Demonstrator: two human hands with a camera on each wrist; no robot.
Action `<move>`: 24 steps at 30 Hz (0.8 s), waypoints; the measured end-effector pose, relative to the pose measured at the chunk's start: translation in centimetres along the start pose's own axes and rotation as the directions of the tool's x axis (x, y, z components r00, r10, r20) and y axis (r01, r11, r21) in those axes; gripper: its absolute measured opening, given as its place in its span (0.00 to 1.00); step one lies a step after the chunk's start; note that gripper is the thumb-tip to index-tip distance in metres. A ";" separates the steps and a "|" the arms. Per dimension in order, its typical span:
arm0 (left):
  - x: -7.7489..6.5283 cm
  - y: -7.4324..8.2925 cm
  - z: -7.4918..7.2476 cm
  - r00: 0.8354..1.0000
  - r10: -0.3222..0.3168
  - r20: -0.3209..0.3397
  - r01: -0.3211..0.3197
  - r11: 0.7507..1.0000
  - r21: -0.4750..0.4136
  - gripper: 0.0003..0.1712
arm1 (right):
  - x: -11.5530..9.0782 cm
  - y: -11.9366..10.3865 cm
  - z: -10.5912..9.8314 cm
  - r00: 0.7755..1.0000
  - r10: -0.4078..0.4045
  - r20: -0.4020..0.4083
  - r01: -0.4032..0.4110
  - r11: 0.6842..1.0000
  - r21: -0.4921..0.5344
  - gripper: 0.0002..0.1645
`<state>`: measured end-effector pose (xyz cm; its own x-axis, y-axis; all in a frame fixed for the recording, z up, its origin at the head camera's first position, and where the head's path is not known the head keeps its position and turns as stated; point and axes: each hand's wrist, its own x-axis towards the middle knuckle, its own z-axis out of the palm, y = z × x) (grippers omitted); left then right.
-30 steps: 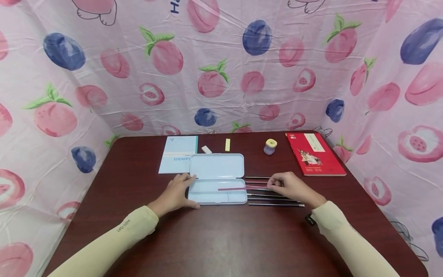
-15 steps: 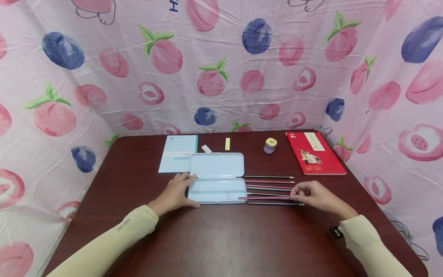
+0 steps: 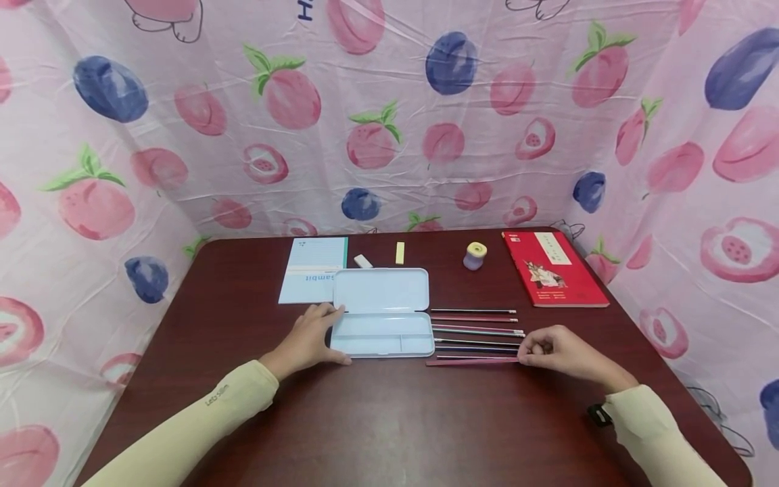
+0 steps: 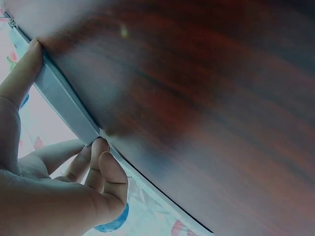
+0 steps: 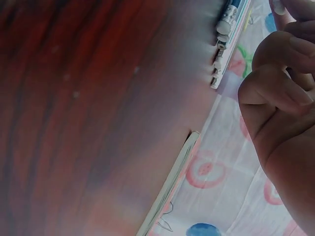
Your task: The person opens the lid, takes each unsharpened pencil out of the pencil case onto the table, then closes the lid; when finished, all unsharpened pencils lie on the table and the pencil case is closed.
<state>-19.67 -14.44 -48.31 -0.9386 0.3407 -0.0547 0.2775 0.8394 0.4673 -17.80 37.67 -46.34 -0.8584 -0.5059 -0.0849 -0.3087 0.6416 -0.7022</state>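
A pale blue pencil case (image 3: 365, 325) lies with its lid raised back on the table. At its left end, my left hand (image 3: 310, 335) grips it between thumb and fingers; the left wrist view shows the thumb and fingers against the case's edge (image 4: 69, 105). To the right, my right hand (image 3: 556, 348) pinches the end of a pink pencil (image 3: 468, 362), which lies in front of a row of pencils (image 3: 475, 319) beside the case. In the right wrist view, white eraser ends (image 5: 226, 25) show near the curled fingers, while the pinched pencil is out of sight.
A notebook (image 3: 310, 287) is partly behind the case. Farther back are a white eraser (image 3: 363, 262), a yellow strip (image 3: 399, 253) and a small yellow-topped, purple-bottomed item (image 3: 475, 256). A red book (image 3: 554, 277) lies at the right. Patterned cloth (image 3: 389, 135) surrounds the table.
My right hand has carried the pink pencil from over the case rightward and toward the front, to the near side of the pencil row. My left hand has stayed on the case.
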 end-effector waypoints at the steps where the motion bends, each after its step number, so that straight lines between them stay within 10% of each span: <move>1: 0.0 0.0 0.0 1.000 0.000 -0.001 0.000 1.000 0.000 0.65 | 0.0 0.1 0.0 1.000 -0.013 0.006 0.013 1.000 -0.001 0.03; 24: -0.1 0.0 0.2 1.000 -0.008 0.001 0.008 1.000 -0.003 0.65 | 0.7 -1.0 1.2 0.998 0.060 -0.020 -0.063 0.977 -0.206 0.06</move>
<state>-19.54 -14.42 -48.48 -0.9406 0.3341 -0.0596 0.2689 0.8409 0.4697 -17.58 35.97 -46.51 -0.8836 -0.4545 -0.1126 -0.3316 0.7772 -0.5348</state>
